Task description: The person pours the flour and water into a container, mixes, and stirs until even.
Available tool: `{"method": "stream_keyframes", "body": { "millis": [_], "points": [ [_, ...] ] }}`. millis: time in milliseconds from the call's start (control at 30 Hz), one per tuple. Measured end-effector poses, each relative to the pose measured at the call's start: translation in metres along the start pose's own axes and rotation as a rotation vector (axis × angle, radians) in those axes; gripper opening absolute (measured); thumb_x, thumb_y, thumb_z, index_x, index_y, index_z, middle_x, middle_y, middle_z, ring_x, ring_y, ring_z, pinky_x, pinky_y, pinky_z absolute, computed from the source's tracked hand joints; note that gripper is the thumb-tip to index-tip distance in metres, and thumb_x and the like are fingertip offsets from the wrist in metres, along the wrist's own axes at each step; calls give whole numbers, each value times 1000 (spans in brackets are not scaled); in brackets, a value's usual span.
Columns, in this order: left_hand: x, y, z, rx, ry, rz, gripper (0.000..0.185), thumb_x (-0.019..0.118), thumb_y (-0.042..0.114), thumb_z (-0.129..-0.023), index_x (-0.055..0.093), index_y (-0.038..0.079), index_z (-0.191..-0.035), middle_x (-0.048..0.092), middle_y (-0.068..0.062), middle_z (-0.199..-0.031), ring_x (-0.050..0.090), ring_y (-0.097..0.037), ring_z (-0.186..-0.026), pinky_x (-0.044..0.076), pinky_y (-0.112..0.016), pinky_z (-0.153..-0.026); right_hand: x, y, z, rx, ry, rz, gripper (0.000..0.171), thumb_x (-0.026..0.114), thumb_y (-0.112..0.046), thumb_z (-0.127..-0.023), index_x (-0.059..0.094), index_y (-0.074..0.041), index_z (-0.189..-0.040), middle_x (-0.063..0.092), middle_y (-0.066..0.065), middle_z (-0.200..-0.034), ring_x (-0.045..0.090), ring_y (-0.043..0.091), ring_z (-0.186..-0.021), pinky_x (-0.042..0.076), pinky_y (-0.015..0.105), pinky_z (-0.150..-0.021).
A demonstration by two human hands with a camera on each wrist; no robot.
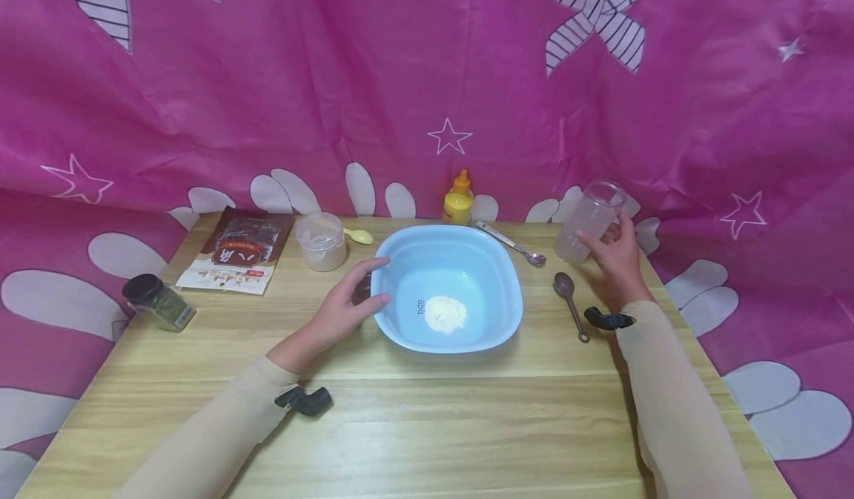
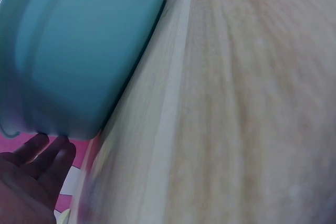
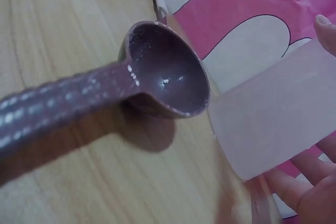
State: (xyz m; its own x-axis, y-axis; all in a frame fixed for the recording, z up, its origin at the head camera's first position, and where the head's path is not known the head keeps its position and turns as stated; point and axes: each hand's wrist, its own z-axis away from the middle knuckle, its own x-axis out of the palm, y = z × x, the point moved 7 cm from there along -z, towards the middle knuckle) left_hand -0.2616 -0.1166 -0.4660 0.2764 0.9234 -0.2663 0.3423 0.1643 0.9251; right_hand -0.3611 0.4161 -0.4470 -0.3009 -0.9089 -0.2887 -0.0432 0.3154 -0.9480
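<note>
- Right hand (image 1: 619, 258) is clamped on the clear cup (image 1: 587, 221), thumb on one side and fingers on the other; the cup leans, near the right edge of the desk (image 1: 427, 432).
- Left hand (image 1: 340, 299) has its thumb and fingers apart, tips against the blue basin (image 1: 490, 280), which sits mid-desk with white powder (image 1: 445, 314) on its floor.
- Whether the cup holds liquid I cannot tell; if it does, a steeper lean could spill it. Its smooth-looking wall might also slip through the fingers.
- Only fingertips steady the basin, so a knock from the cup could slide it.
- Anything tipped in fast could puff the powder up.
- The brown scoop (image 1: 563, 285) lies just beside the black mount (image 1: 608, 319) at the right cuff; a low swing of that arm could catch it.
- The metal spoon (image 1: 512, 245), between basin and cup, could be bumped too.
</note>
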Motion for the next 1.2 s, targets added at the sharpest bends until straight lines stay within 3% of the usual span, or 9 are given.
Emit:
{"method": "stream_keyframes", "body": {
  "millis": [300, 500, 633, 767, 1200],
  "points": [
    [0, 2, -1, 13, 1, 14, 63, 74, 9, -105, 50, 8, -164, 48, -20, -168, 52, -47, -151, 46, -58, -124, 7, -2, -3, 0, -24, 6, 100, 88, -36, -99, 24, -32, -176, 42, 16, -173, 42, 35, -158, 35, 57, -132],
    [0, 1, -2, 16, -1, 14, 63, 74, 9, -106, 50, 8, -164, 47, -19, -169, 51, -47, -152, 46, -58, -124, 11, 4, -6, 53, -26, -44, 100, 90, -39, -96, 27, -34, -173, 38, 8, -174, 37, 29, -160, 29, 56, -136],
    [1, 0, -2, 16, 0, 14, 62, 74, 10, -106, 51, 9, -164, 47, -19, -170, 50, -47, -153, 45, -58, -124, 13, 5, -9, 68, -19, -85, 99, 92, -35, -96, 29, -30, -172, 40, 6, -170, 39, 25, -155, 30, 49, -135],
    [1, 0, -1, 13, 0, 17, 63, 74, 11, -106, 51, 9, -164, 47, -18, -170, 50, -47, -153, 45, -58, -125, 12, 4, -10, 71, -11, -39, 102, 92, -38, -95, 27, -27, -173, 41, 7, -170, 40, 25, -154, 30, 45, -135],
    [0, -2, 0, 7, -6, 8, 63, 75, 12, -106, 50, 11, -164, 47, -15, -170, 50, -44, -154, 45, -57, -125, 17, 6, -11, 82, 7, -55, 100, 93, -42, -93, 29, -34, -170, 42, 4, -170, 41, 25, -155, 32, 52, -134]
  ]
}}
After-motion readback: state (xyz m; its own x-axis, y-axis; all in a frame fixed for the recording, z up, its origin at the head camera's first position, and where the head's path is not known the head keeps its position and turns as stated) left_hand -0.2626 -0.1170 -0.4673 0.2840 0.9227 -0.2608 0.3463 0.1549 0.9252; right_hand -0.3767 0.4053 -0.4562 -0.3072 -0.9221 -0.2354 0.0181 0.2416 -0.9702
